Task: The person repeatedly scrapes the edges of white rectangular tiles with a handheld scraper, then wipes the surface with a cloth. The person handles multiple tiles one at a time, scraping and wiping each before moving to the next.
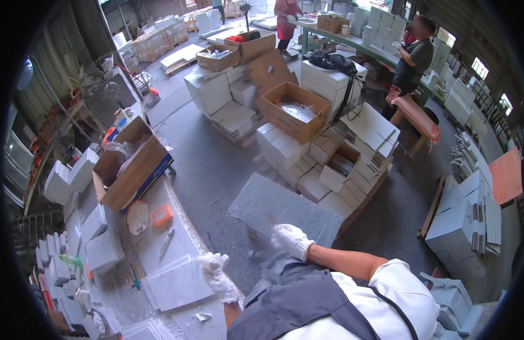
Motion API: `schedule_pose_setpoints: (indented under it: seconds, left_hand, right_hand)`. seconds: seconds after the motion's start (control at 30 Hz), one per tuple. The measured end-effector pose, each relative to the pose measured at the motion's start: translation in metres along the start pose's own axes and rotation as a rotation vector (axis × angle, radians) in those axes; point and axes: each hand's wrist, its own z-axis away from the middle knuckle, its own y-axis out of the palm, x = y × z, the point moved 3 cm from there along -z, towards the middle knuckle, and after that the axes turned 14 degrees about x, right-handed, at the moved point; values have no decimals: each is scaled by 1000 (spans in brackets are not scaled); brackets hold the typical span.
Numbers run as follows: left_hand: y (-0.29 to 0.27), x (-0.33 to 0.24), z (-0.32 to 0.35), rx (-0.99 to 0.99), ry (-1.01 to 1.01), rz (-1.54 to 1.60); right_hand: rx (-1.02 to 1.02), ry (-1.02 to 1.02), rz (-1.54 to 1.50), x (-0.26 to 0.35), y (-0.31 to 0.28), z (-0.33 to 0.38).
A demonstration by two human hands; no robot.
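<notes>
My left hand (pixel 218 276), in a white knit glove, is at the edge of the workbench (pixel 182 226), beside a few pale marble tiles (pixel 180 285). Its fingers look curled, and whatever they may hold does not show. Over a dusty grey slab (pixel 279 204) is my right hand (pixel 293 241), gloved the same way. Its fingers are closed, with a small blurred thin thing at their tips that I cannot make out. A marker pen (pixel 167 242), an orange block (pixel 162 215) and a round container of white material (pixel 138 218) are on the bench.
An open cardboard box (pixel 129 164) stands at the bench's far end. Beyond the slab is a pallet of white cartons (pixel 282 147) with an open box (pixel 296 112) on top. Stacked cartons (pixel 455 226) are at right. A person (pixel 412 62) stands by a green table (pixel 353 42).
</notes>
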Motion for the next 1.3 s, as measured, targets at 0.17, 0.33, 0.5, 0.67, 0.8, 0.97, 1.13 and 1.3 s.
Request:
schedule_pose_setpoints:
  seconds: [0.17, 0.33, 0.5, 0.67, 0.8, 0.97, 1.13, 1.3]
  left_hand:
    - [-5, 0, 5, -59, -25, -5]
    - [-13, 7, 3, -130, -10, -29]
    - [-39, 21, -2, -245, -2, -143]
    - [-57, 30, -6, -259, -80, -196]
    - [-48, 22, -7, -262, -44, -27]
    - [-32, 5, -8, -268, 14, -37]
    - [-38, 5, -3, -392, -8, -53]
    - [-41, -8, 11, -429, 115, -44]
  right_hand:
    - [1, 12, 47, 4, 9, 2]
    - [88, 43, 293, 13, 26, 0]
    - [141, 131, 305, 10, 34, -8]
    - [182, 112, 311, 6, 33, -24]
    - [213, 147, 288, 0, 31, -33]
    - [243, 257, 232, -2, 39, -47]
    - [316, 318, 167, -2, 47, -64]
    - [699, 292, 778, -11, 64, -106]
